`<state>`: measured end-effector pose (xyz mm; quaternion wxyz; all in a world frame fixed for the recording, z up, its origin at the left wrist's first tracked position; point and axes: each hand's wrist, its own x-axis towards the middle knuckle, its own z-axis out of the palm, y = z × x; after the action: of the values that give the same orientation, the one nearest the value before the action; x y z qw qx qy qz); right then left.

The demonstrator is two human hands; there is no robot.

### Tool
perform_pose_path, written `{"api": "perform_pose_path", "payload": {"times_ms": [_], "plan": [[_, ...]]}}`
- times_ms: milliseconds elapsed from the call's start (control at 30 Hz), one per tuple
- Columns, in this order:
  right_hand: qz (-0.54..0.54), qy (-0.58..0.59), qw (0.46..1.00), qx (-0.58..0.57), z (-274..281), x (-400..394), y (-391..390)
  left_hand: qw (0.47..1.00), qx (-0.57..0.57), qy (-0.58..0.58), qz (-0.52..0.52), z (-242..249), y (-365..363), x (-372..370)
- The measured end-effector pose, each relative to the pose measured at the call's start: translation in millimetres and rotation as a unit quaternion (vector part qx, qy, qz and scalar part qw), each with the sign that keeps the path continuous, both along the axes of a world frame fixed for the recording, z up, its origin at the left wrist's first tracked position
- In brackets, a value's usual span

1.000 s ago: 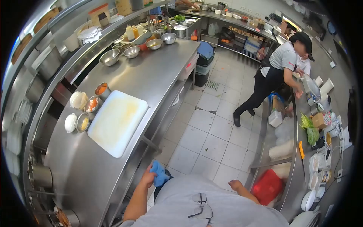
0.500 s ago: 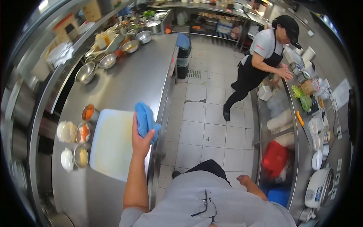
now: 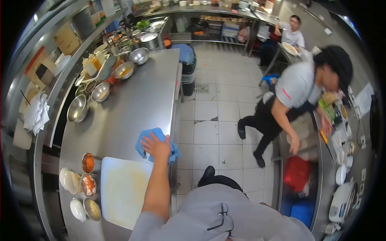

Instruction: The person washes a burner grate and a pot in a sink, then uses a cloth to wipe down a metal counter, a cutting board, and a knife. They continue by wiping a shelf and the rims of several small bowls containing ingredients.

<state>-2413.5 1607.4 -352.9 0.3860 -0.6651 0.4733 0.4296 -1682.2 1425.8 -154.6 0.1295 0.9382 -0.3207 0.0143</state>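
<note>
My left hand (image 3: 156,147) lies flat with spread fingers on a blue cloth (image 3: 146,140), pressing it onto the steel counter (image 3: 120,104) near its right edge, just beyond the far corner of a white cutting board (image 3: 122,188). My left forearm reaches over the board's right side. My right hand is out of sight below my grey shirt.
Small steel cups (image 3: 89,162) of sauces and white lidded dishes (image 3: 76,209) stand left of the board. Steel bowls (image 3: 100,91) line the counter's far left. A co-worker (image 3: 297,90) bends over the right-hand counter (image 3: 341,160); another person (image 3: 292,34) stands far back. Tiled aisle (image 3: 217,120) between.
My left hand carried the blue cloth from below the counter edge up over the board and now presses it flat on the counter. The co-worker has stepped nearer and bent down.
</note>
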Motion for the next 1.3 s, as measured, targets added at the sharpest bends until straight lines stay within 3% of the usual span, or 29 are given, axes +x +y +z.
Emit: {"api": "perform_pose_path", "payload": {"times_ms": [100, 167, 233, 333, 400, 500, 567, 633, 667, 700, 867, 933, 1000, 1067, 1167, 1233, 1300], "plan": [[0.087, -0.069, 0.993, -0.050, -18, 47, -111, 0.998, -0.054, -0.029, 0.006, -20, -40, 40], [0.147, -0.140, 0.971, -0.126, -29, 88, -192, 0.998, -0.053, -0.011, 0.024, -7, -66, 66], [-0.043, -0.092, 0.979, -0.179, 2, 152, -271, 0.998, -0.052, 0.005, 0.038, 3, -96, 100], [-0.045, -0.178, 0.943, -0.277, 52, 225, -362, 0.996, -0.041, 0.016, 0.080, 2, -132, 149], [-0.200, -0.248, 0.910, -0.265, 96, 270, -412, 0.989, -0.034, 0.010, 0.146, -4, -166, 188], [-0.224, -0.254, 0.903, -0.265, 108, 300, -465, 0.988, -0.015, -0.003, 0.152, -9, -222, 253], [-0.206, -0.231, 0.912, -0.271, 74, 291, -485, 0.988, 0.001, 0.014, 0.151, -13, -277, 298], [-0.110, -0.148, 0.948, -0.259, 53, 271, -490, 0.990, 0.036, 0.047, 0.131, -4, -337, 335], [0.085, -0.070, 0.979, -0.169, 3, 240, -501, 0.989, 0.052, 0.071, 0.121, 8, -374, 334], [0.122, -0.050, 0.984, -0.116, -6, 225, -509, 0.991, 0.060, 0.069, 0.100, 13, -406, 336], [0.045, 0.000, 0.997, -0.058, 38, 267, -590, 0.996, 0.051, 0.066, -0.011, 10, -531, 340], [0.054, -0.009, 0.996, -0.064, 47, 297, -638, 0.995, -0.010, 0.083, -0.059, 7, -567, 330], [0.082, -0.023, 0.993, -0.079, 52, 328, -691, 0.973, -0.093, 0.104, -0.184, -13, -587, 313], [0.132, -0.039, 0.986, -0.095, 55, 364, -752, 0.955, -0.094, 0.086, -0.268, -10, -593, 277], [0.230, -0.065, 0.962, -0.136, 62, 427, -858, 0.946, -0.095, 0.092, -0.295, 1, -563, 234], [0.213, -0.236, 0.940, -0.122, 66, 480, -928, 0.956, -0.122, 0.071, -0.259, -14, -525, 205], [0.275, -0.273, 0.907, -0.166, 45, 528, -998, 0.974, -0.098, 0.087, -0.183, -2, -461, 173]]}}
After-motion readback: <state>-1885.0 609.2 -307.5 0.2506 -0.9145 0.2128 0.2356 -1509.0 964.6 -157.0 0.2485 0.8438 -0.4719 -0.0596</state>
